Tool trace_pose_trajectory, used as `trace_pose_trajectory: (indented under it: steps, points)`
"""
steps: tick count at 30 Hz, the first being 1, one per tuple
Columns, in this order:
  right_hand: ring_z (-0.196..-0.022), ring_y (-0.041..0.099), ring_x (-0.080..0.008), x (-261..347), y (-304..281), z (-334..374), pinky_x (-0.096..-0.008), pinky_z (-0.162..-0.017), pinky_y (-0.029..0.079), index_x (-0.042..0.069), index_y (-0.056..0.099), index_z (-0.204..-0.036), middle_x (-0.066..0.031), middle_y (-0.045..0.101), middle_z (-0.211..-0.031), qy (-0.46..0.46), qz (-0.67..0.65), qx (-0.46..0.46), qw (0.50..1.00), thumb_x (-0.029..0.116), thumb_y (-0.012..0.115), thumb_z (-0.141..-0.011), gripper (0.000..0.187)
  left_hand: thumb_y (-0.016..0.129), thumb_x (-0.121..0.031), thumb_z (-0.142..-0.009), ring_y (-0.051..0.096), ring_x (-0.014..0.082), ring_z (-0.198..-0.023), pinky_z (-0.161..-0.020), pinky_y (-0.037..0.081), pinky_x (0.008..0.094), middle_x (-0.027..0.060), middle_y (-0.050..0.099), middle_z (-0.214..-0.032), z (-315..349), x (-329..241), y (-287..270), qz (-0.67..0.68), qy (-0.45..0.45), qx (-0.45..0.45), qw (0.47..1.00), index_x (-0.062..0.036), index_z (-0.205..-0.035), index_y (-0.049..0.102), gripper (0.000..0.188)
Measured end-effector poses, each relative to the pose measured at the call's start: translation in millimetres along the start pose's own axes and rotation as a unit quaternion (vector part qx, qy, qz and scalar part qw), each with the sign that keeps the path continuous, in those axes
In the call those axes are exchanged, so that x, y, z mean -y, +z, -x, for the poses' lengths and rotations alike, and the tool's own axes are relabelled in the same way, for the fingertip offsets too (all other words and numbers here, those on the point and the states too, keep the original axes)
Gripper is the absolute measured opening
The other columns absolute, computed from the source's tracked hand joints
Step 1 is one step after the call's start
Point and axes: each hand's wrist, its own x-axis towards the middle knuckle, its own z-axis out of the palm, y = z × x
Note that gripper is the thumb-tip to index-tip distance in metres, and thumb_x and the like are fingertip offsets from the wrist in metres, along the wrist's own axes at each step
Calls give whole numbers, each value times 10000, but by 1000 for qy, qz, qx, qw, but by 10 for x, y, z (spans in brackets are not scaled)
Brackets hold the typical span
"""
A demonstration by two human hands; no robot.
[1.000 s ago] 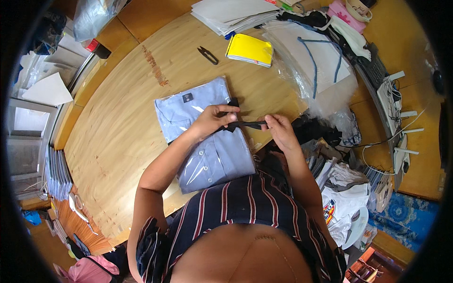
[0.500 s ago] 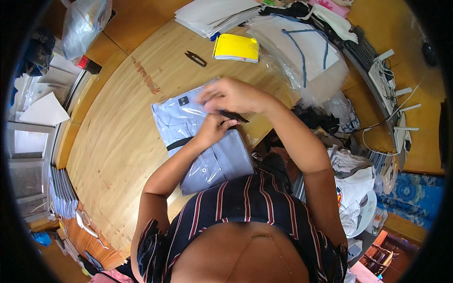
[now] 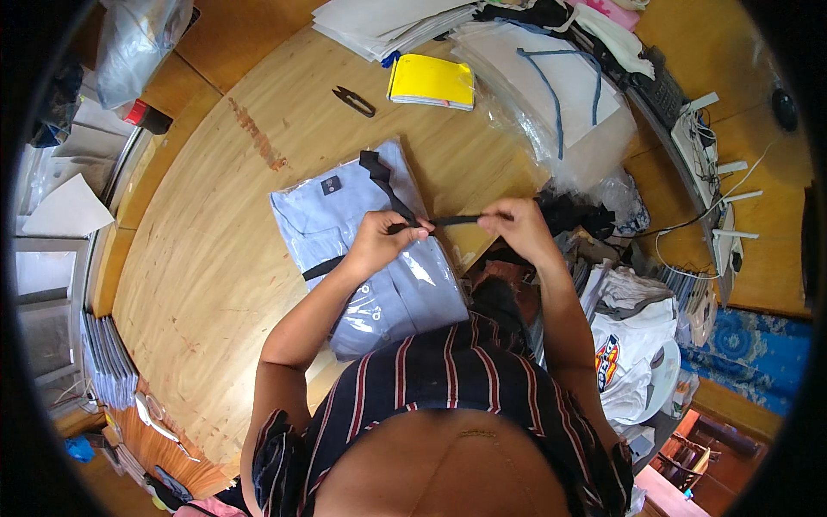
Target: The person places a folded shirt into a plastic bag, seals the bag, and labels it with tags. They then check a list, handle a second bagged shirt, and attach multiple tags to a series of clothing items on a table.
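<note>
A folded light-blue garment (image 3: 388, 302) in clear plastic lies on the wooden table (image 3: 207, 284) in front of me, with a black cloth strip (image 3: 457, 221) around it. My left hand (image 3: 377, 244) pinches the strip over the middle of the package. To its right, my right hand (image 3: 522, 227) grips the strip, and the length between my hands is taut. A loose end of the strip rises from my left fingers and lies over the upper part of the package. Whether the strip is knotted under my left fingertips cannot be made out.
Beyond the package lie small black thread snips (image 3: 354, 102) and a yellow pad (image 3: 431, 83). Papers (image 3: 388, 26) and a clear plastic bag with blue cords (image 3: 551, 86) sit at the far side. Clothes (image 3: 633, 345) are heaped on the right; flat packages (image 3: 110, 358) stand at left.
My right hand has moved right and nearer from above the package, drawing the strip out straight. The strip's other end now shows on the package. My left hand stays about where it was.
</note>
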Motion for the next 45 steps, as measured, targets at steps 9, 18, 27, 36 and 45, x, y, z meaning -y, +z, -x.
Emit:
trace_pose_trajectory:
  steps: [9,18,27,36,45]
  points:
    - [-670,536,-182,126,427,258,-279,-589,421,-7,523,-754,-79,531,-689,-281,-33,76,956,62,561,-710,91,627,24,-576,535,117,-636,-608,425,222,51,574,-709,-68,-78,-109,-15,-80,109,991,-11,-686,571,128]
    - [-554,546,-125,2,613,-280,-244,-527,446,-19,545,-809,-68,558,-650,-38,-190,132,972,-51,445,-745,123,627,-11,-490,492,276,-690,-551,444,340,106,498,-776,-24,-123,-85,-393,308,31,866,-37,-699,544,226]
    - [-584,570,-152,-57,521,-637,-260,-546,441,1,578,-769,-100,588,-638,-153,-43,38,986,54,537,-683,109,647,12,-561,473,257,-530,-468,384,334,122,502,-627,221,-4,-240,-407,273,-11,872,-14,-616,562,104]
    - [-989,435,-270,-265,-1879,-1509,-344,-833,346,103,493,-1042,-132,467,-1057,-203,297,-153,920,204,646,-622,459,667,-112,-564,502,290,-610,-510,398,367,144,518,-652,365,-162,-582,-602,-46,-212,768,-10,-603,518,184]
    - [-1123,256,-347,-839,-3557,-2392,-546,-822,266,267,311,-1203,-173,238,-1233,-27,480,-272,834,349,735,-462,858,597,-197,-655,526,283,-781,-658,415,370,143,559,-797,-1436,-1181,461,-541,-61,-7,839,-56,-891,540,281]
